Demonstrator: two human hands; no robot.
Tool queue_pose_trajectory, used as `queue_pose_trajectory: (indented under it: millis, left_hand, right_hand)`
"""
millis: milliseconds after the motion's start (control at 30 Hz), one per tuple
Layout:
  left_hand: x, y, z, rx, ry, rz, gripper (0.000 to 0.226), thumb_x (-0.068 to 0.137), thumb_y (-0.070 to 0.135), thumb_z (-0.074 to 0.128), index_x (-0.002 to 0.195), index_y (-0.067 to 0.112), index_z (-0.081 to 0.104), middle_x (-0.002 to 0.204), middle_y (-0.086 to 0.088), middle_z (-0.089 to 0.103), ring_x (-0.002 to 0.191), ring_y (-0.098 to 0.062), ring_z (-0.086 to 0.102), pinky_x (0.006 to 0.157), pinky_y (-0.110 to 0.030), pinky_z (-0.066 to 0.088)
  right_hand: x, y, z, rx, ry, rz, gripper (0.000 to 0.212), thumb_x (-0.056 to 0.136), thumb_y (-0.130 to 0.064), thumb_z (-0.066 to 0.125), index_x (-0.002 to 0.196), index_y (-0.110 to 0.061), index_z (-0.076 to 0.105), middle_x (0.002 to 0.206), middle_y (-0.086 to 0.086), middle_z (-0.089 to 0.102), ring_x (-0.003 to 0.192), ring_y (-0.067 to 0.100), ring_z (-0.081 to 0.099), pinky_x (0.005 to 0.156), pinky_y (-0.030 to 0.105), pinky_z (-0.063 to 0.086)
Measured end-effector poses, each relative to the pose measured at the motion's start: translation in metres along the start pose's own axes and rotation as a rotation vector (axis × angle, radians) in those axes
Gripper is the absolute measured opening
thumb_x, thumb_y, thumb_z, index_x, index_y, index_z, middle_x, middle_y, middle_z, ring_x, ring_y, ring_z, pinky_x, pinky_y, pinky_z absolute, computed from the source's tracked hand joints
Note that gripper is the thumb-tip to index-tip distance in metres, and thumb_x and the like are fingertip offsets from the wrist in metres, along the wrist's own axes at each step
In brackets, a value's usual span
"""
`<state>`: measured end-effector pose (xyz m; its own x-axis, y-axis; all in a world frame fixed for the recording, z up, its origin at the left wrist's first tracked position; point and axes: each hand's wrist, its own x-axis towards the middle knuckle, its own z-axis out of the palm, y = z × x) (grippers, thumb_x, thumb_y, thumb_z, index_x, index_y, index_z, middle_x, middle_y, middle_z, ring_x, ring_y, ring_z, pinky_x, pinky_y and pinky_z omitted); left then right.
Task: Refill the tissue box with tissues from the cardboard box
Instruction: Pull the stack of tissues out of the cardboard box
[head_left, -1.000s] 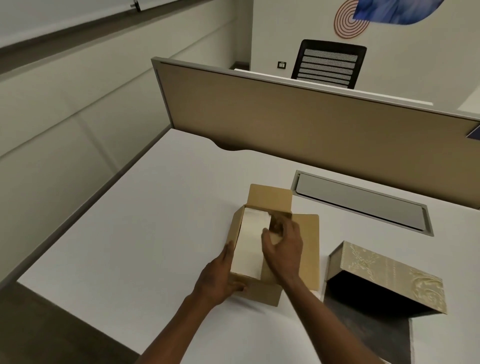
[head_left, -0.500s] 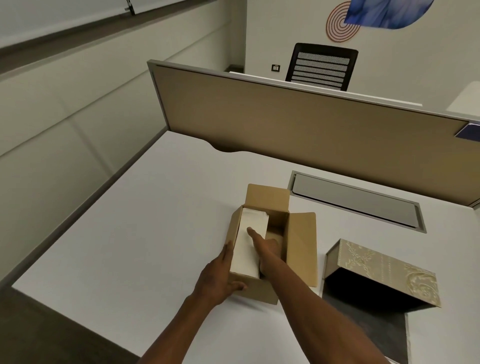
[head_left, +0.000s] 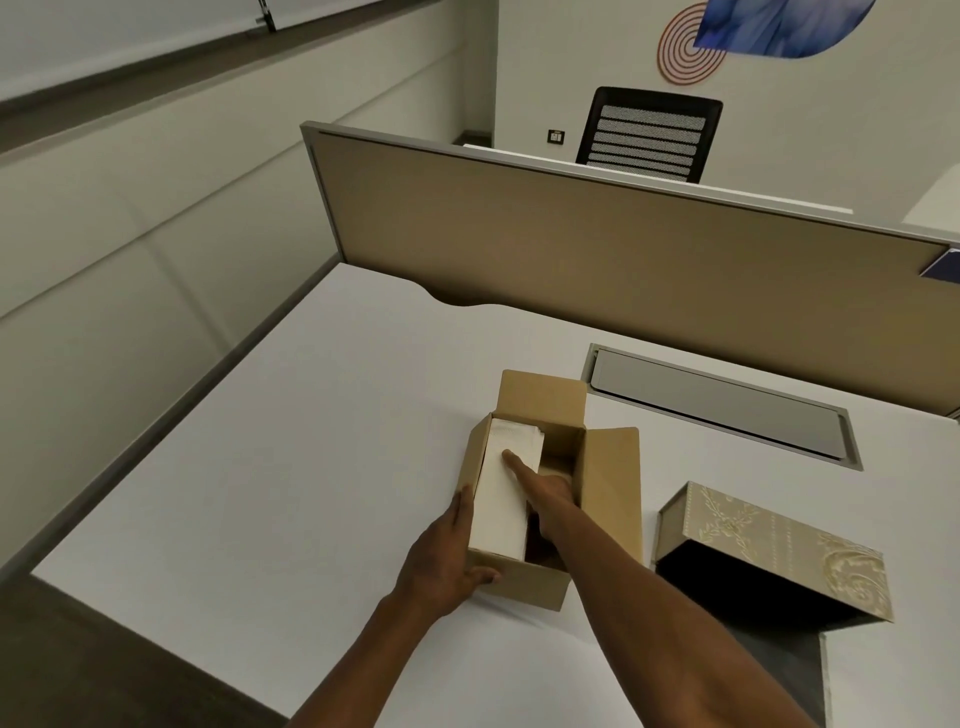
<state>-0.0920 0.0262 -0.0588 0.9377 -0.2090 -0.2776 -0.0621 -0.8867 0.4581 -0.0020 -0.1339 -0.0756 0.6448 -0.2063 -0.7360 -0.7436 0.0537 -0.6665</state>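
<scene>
Worktop (head_left: 291, 467), white, fills the centre of the frame; a tan partition panel (head_left: 597, 249) closes its far edge, with a black mesh chair (head_left: 649, 135) behind it at upper right. A grey cable hatch (head_left: 722, 410) lies flush in the surface at right of centre. The cardboard box (head_left: 613, 488) stands at lower centre with its flaps open, a white stack of tissues (head_left: 506, 499) filling its left half. The tissue box (head_left: 769, 551), patterned gold, lies open at lower right, just beside the carton. The left hand (head_left: 447, 561) grips the carton's near left corner, thumb along the side wall. The right hand (head_left: 545, 493) reaches down into the carton beside the stack, index finger extended on the top tissue; its other fingers are hidden inside, so their spread cannot be told.
</scene>
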Motion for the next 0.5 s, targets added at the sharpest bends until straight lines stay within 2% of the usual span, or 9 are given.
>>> queue_pose_trajectory:
  millis: [133,267,367,500]
  left_hand:
    - [0.000,0.000,0.000,0.003,0.004,0.004,0.114,0.085,0.057,0.071,0.162,0.021,-0.005,0.170,0.000,0.015,0.149,-0.024,0.036,0.117,-0.033,0.037]
    - [0.000,0.001,0.001,0.003,0.000,-0.001,0.113,0.086,0.055,0.072,0.162,0.021,-0.005,0.170,0.000,0.015,0.149,-0.024,0.036,0.117,-0.032,0.038]
    - [0.001,0.001,0.002,0.004,0.002,-0.005,0.114,0.086,0.054,0.073,0.161,0.021,-0.006,0.170,-0.001,0.016,0.148,-0.024,0.037,0.117,-0.032,0.039]
    - [0.000,0.001,0.002,0.008,0.004,-0.006,0.114,0.085,0.055,0.073,0.161,0.021,-0.006,0.168,-0.001,0.019,0.146,-0.024,0.040,0.116,-0.033,0.040]
  right_hand:
    - [0.004,0.001,-0.001,-0.007,-0.033,0.022,0.070,0.071,-0.057,0.085,0.117,-0.011,0.058,0.120,0.012,0.068,0.108,0.031,0.067,0.102,0.049,0.053]
    - [0.002,0.008,0.003,0.003,0.003,0.018,0.065,0.074,-0.061,0.081,0.114,-0.013,0.059,0.116,0.011,0.071,0.104,0.031,0.069,0.097,0.046,0.055]
    - [0.000,0.014,0.006,-0.022,0.043,-0.010,0.078,0.069,-0.075,0.074,0.117,-0.014,0.060,0.114,0.009,0.071,0.100,0.029,0.069,0.097,0.048,0.056]
    - [0.002,0.014,0.007,0.014,0.037,-0.050,0.102,0.050,-0.088,0.068,0.122,-0.017,0.057,0.115,0.007,0.070,0.101,0.029,0.068,0.097,0.051,0.056]
